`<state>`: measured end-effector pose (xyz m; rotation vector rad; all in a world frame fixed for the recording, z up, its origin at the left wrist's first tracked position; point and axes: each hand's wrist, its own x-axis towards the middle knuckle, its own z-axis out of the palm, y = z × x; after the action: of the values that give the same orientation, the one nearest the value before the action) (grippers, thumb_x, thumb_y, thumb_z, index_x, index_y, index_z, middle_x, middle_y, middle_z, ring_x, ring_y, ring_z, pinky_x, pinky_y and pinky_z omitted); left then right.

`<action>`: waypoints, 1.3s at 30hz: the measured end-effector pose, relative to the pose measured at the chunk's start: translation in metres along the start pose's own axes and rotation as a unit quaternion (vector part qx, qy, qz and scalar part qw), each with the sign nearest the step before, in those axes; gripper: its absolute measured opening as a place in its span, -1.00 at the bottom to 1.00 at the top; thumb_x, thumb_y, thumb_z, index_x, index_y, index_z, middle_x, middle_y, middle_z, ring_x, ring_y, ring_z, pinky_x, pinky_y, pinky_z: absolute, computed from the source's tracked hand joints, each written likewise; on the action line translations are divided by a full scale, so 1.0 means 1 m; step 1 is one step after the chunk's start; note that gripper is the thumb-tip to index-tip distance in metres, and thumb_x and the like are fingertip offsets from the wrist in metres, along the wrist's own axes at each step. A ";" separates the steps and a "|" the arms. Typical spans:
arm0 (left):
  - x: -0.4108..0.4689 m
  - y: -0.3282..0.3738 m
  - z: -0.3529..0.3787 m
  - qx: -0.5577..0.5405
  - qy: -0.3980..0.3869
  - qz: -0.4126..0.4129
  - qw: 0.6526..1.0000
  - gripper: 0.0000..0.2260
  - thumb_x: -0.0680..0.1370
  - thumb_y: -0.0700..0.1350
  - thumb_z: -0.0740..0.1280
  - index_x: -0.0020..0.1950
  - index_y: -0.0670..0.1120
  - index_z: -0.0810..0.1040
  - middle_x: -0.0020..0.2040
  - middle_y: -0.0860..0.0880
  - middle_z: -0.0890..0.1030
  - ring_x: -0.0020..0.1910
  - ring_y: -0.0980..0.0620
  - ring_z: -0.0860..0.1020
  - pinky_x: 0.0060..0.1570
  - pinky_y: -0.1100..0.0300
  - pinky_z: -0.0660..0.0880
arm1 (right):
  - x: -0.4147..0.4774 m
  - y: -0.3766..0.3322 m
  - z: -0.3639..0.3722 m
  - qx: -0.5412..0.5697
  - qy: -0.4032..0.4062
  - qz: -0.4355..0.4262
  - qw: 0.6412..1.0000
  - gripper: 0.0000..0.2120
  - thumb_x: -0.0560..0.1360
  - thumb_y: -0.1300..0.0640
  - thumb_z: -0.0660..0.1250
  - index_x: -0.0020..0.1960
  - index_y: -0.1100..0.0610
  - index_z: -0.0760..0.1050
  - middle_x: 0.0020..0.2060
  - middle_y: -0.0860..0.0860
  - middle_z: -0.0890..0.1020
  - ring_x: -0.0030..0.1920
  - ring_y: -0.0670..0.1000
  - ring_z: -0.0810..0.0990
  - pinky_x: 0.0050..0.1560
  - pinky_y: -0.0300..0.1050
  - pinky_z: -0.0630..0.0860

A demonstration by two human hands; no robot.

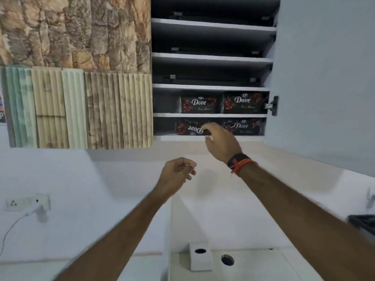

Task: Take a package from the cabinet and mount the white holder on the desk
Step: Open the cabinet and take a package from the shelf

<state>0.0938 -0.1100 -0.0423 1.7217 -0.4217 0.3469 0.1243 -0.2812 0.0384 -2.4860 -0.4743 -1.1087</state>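
The wall cabinet point(213, 86) stands open, and on its lowest shelf the right hand point(220, 141) has its fingertips on the upside-down Dove package point(187, 127) at the left, though I cannot tell whether the fingers have closed on it. The left hand point(176, 175) hangs lower in the air, fingers loosely curled on nothing. Three more Dove packs sit on the two lowest shelves, and the white holder point(200, 258) stands on the table point(253, 268) below, just beside a round hole.
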 end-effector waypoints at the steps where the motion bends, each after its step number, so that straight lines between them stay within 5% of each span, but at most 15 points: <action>1: 0.004 -0.004 0.000 -0.004 -0.002 -0.001 1.000 -0.86 0.58 -0.21 0.31 0.00 -0.14 0.67 -0.15 -0.15 0.72 -0.32 0.10 0.57 -0.27 0.25 0.47 | 0.007 0.004 0.002 -0.015 0.003 0.000 1.000 -0.61 0.56 0.28 0.23 0.37 0.11 0.47 0.35 0.07 0.56 0.21 0.17 0.60 0.22 0.11 0.55; 7: 0.020 -0.019 0.000 -0.011 -0.003 -0.003 1.000 -0.86 0.57 -0.21 0.31 0.00 -0.13 0.68 -0.13 -0.16 0.72 -0.32 0.11 0.57 -0.27 0.27 0.47 | 0.026 0.026 0.003 -0.063 -0.021 -0.041 0.997 -0.52 0.61 0.18 0.19 0.52 0.14 0.30 0.46 0.10 0.45 0.34 0.17 0.54 0.34 0.13 0.47; 14: 0.034 -0.025 0.010 0.000 0.019 -0.007 1.000 -0.85 0.58 -0.21 0.30 0.01 -0.14 0.67 -0.13 -0.15 0.72 -0.31 0.11 0.59 -0.28 0.29 0.48 | 0.039 0.032 0.008 -0.106 -0.046 -0.110 0.987 -0.48 0.62 0.03 0.16 0.55 0.11 0.23 0.45 0.09 0.47 0.21 0.20 0.62 0.18 0.15 0.57; 22: 0.036 -0.027 0.022 0.007 0.033 -0.011 0.999 -0.86 0.58 -0.21 0.31 0.01 -0.13 0.67 -0.13 -0.16 0.72 -0.30 0.09 0.59 -0.30 0.33 0.46 | 0.051 0.020 0.013 -0.158 -0.035 -0.122 0.979 -0.68 0.64 0.01 0.17 0.28 0.13 0.53 0.17 0.08 0.59 0.02 0.26 0.64 -0.02 0.13 0.59; 27: 0.033 -0.027 0.019 0.013 0.043 -0.010 0.999 -0.86 0.58 -0.22 0.31 0.02 -0.15 0.67 -0.13 -0.16 0.72 -0.30 0.08 0.60 -0.29 0.34 0.49 | 0.051 0.018 0.017 -0.208 -0.009 -0.159 0.965 -0.81 0.61 0.23 0.18 0.05 0.14 0.58 -0.03 0.08 0.61 -0.17 0.23 0.66 -0.24 0.04 0.56; 35: 0.025 -0.028 0.014 0.034 0.052 -0.003 0.998 -0.85 0.58 -0.22 0.30 0.03 -0.14 0.67 -0.14 -0.12 0.72 -0.28 0.10 0.62 -0.28 0.34 0.52 | 0.052 0.021 0.009 -0.220 0.015 -0.184 0.958 -0.70 0.63 -0.03 0.15 0.09 0.12 0.58 -0.12 0.11 0.71 -0.14 0.24 0.67 -0.29 -0.04 0.40; 39: 0.023 -0.032 0.011 0.040 0.055 -0.002 0.998 -0.86 0.58 -0.23 0.31 0.02 -0.15 0.68 -0.14 -0.15 0.72 -0.28 0.10 0.63 -0.29 0.36 0.51 | 0.055 0.027 0.004 -0.253 -0.039 -0.199 0.946 -0.75 0.64 0.06 0.16 0.13 0.12 0.58 -0.09 0.16 0.69 -0.08 0.27 0.66 -0.23 0.00 0.42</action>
<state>0.1286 -0.1175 -0.0620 1.7721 -0.3287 0.4585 0.1735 -0.2945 0.0720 -2.9706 -0.8336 -1.4376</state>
